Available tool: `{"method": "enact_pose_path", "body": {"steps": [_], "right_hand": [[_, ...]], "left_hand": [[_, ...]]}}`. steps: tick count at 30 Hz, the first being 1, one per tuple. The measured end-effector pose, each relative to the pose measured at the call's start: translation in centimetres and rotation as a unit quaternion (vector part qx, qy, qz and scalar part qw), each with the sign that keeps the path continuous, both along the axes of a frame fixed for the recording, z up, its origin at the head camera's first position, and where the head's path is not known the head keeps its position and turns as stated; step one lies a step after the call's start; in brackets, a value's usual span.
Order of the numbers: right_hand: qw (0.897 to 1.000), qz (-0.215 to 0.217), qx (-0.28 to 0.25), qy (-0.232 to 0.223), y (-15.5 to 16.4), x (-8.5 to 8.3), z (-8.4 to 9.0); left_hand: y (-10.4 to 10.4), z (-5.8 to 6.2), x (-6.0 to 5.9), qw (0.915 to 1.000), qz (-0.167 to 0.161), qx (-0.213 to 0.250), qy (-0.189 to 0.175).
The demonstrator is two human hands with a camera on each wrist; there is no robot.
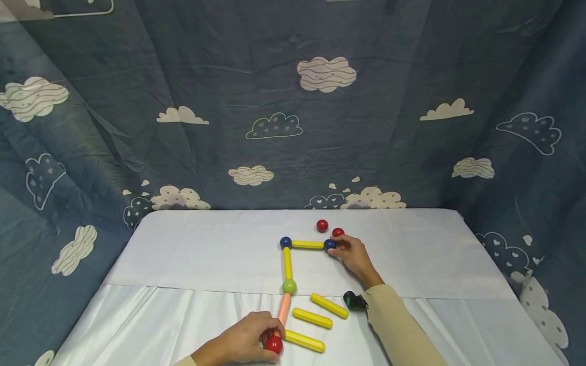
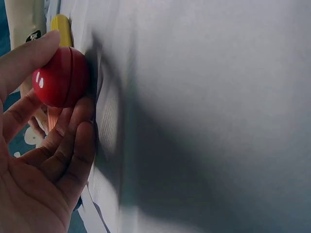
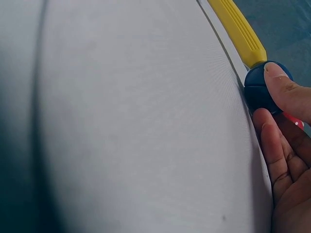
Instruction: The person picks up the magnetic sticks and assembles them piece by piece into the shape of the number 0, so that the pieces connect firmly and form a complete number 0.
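A chain of rods and balls lies on the white table (image 1: 192, 254): a red ball (image 1: 274, 344), a pink rod (image 1: 284, 309), a green ball (image 1: 289, 287), a yellow rod (image 1: 287, 263), a blue ball (image 1: 286, 242), another yellow rod (image 1: 308, 244) and a second blue ball (image 1: 329, 245). My left hand (image 1: 247, 340) pinches the red ball (image 2: 60, 77) at the near end. My right hand (image 1: 350, 254) pinches the far blue ball (image 3: 262, 92), thumb on top, beside the yellow rod (image 3: 238, 31).
Two loose red balls (image 1: 322, 225) (image 1: 338, 232) lie just beyond my right hand. Three loose yellow rods (image 1: 328, 305) (image 1: 312, 318) (image 1: 304, 340) lie near the front, right of the pink rod. Blue cloud-print cloth (image 1: 293, 101) hangs behind and beside the table.
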State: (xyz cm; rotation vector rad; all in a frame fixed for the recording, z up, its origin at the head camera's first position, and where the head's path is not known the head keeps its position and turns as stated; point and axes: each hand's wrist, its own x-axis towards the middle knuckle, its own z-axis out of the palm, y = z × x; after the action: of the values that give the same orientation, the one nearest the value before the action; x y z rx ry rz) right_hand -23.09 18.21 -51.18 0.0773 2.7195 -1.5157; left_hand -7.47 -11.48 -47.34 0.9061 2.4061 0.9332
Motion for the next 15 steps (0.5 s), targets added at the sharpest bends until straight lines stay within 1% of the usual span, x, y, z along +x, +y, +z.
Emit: {"method": "enact_pose_path", "body": {"steps": [2, 3, 7, 10, 15], "right_hand": [[1.000, -0.001, 0.000, -0.001, -0.02, 0.01, 0.01], [1.000, -0.002, 0.000, -0.001, -0.01, 0.02, -0.02], [1.000, -0.003, 0.001, 0.002, -0.05, -0.01, -0.06], [1.000, -0.001, 0.002, 0.003, -0.04, -0.01, -0.11], [1.000, -0.005, 0.007, 0.002, -0.10, -0.01, -0.07]], "left_hand": [[-0.04, -0.03, 0.11, 0.9999, -0.003, -0.002, 0.014], [-0.04, -0.04, 0.14, 0.9999, -0.003, -0.003, 0.014], [0.00, -0.02, 0.16, 0.9998, 0.003, -0.017, 0.006], [0.11, -0.06, 0.20, 0.9998, 0.006, -0.015, -0.007], [0.23, -0.31, 0.16, 1.0000, -0.005, -0.007, 0.000]]}}
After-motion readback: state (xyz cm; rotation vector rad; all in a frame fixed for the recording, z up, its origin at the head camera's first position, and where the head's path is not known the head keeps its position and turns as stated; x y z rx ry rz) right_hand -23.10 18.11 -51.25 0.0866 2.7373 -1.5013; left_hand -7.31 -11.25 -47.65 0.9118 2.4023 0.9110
